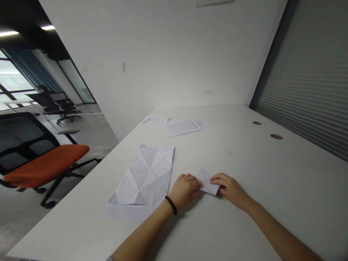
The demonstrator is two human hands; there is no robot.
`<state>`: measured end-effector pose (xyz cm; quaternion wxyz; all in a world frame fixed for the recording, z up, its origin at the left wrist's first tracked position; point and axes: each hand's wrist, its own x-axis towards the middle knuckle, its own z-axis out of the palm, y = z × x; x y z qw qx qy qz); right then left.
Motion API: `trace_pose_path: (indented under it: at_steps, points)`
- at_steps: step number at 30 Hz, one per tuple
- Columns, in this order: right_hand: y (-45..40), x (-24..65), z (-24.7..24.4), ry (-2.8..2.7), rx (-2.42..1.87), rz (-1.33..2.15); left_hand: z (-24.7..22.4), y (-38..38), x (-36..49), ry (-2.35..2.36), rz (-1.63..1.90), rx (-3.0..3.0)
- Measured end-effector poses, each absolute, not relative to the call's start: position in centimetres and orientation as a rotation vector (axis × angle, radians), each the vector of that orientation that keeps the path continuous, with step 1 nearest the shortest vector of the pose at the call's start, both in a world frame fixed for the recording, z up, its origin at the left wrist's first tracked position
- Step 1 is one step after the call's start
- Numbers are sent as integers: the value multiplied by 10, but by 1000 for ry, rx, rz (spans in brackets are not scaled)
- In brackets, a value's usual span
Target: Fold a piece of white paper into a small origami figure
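Observation:
A small folded white paper (pixel 207 182) lies on the white table (pixel 244 163), between my two hands. My left hand (pixel 187 188), with a dark band on its wrist, has its fingers closed on the paper's left edge. On the right edge, my right hand (pixel 227 186) pinches the same paper, fingertips on top and the thumb near its lower corner. To the left of my left hand lies a larger creased sheet (pixel 148 174) on top of other white sheets.
Two printed sheets, one nearer (pixel 183 127) and one at the left (pixel 155 120), lie toward the wall. Two round holes (pixel 276 136) (pixel 257 123) are at the table's right. An orange chair (pixel 49 163) stands left of the table.

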<state>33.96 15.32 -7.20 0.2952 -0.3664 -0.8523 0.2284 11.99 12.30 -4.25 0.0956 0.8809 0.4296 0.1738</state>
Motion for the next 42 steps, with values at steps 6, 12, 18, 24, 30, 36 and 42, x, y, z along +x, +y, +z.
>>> trace_pose_path:
  at_steps: [6,12,18,24,30,36,42]
  points:
    - [150,339,-70,-2117,-1113,673,-48,129,116,1552,601,2409]
    - [153,336,-78,-1979,-1226,678,-55,131,117,1685,710,2133]
    - [155,333,-79,-2141,-1122,491,-55,129,120,1685,640,2267]
    - [145,331,-72,-2499,-1099,205,-59,126,122,1632,548,2574]
    - [135,327,-73,-2706,-1112,259,-57,121,120,1450,382,2662]
    - [132,325,-80,-2696,-1108,197,-58,109,125,1434,241,2675]
    - [137,327,-77,-2624,-1113,246,-57,113,123,1440,317,2653]
